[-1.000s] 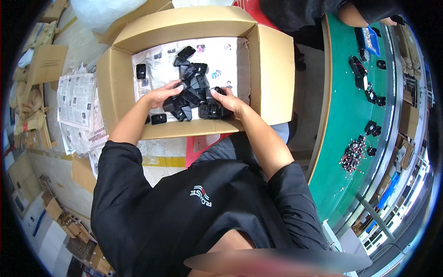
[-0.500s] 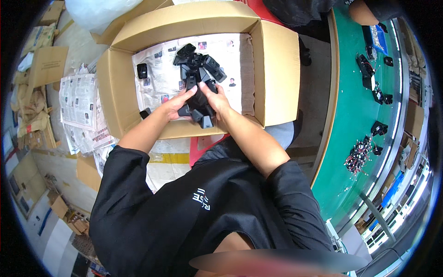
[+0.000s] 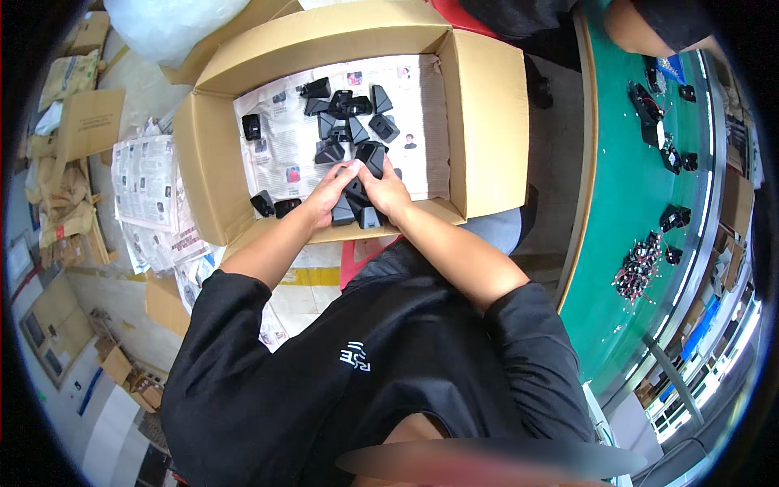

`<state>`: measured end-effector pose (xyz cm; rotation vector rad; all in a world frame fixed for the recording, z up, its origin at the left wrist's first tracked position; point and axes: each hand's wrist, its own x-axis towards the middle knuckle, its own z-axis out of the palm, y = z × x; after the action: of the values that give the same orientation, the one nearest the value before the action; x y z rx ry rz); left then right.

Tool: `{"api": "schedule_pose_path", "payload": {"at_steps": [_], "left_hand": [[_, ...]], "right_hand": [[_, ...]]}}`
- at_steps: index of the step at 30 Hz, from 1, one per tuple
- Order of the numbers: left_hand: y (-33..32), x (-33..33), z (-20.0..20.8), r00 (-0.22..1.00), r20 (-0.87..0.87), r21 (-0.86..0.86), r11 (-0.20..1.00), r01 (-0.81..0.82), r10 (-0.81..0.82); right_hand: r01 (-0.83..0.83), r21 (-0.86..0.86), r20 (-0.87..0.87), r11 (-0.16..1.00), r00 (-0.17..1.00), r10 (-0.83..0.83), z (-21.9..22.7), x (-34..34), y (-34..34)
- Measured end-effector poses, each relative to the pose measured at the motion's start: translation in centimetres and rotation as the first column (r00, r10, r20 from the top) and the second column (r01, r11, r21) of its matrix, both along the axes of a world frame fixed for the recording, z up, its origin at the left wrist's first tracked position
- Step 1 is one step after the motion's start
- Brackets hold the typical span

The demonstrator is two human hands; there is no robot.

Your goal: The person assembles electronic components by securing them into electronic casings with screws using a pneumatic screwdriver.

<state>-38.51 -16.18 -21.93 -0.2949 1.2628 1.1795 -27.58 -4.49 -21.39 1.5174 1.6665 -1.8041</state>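
Observation:
My left hand [image 3: 326, 197] and my right hand [image 3: 387, 193] are together over the near side of an open cardboard box [image 3: 495, 122]. Their fingers close round a small bunch of black angular plastic housings [image 3: 369, 214], which stick out between and below the palms. Another black piece [image 3: 371, 154] shows just past the thumbs; whether it is gripped or lies loose I cannot tell. Beyond the hands, several similar housings [image 3: 385, 127] lie scattered on newspaper [image 3: 276, 158] lining the box. One [image 3: 251, 126] sits apart at the left wall, and two [image 3: 274, 204] rest in the near left corner.
A green workbench [image 3: 604, 227] runs along the right, bearing black parts and a heap of wired pieces [image 3: 639, 268]. Another person's arm [image 3: 637, 28] reaches over its far end. Newspaper stacks [image 3: 146, 183] and flattened cardboard [image 3: 88, 122] lie left of the box.
The black housings beyond my hands have spread from a tight pile into a looser scatter. My hands have drawn slightly nearer, still round a bunch. The other person's arm reaches further over the bench.

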Motion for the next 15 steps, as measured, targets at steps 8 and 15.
{"api": "schedule_pose_path", "payload": {"at_steps": [8,15], "left_hand": [[1.2,0.7,1.5,0.989,0.104,0.060,0.992,-0.108,0.101],[0.8,0.6,2.5,0.995,0.058,0.128,0.989,0.075,-0.083]], "right_hand": [[0.025,0.178,0.069,0.984,0.997,-0.038,2.0,-0.2,-0.3],[0.066,0.245,0.057,0.967,0.995,-0.082,3.0,-0.1,-0.5]]}}
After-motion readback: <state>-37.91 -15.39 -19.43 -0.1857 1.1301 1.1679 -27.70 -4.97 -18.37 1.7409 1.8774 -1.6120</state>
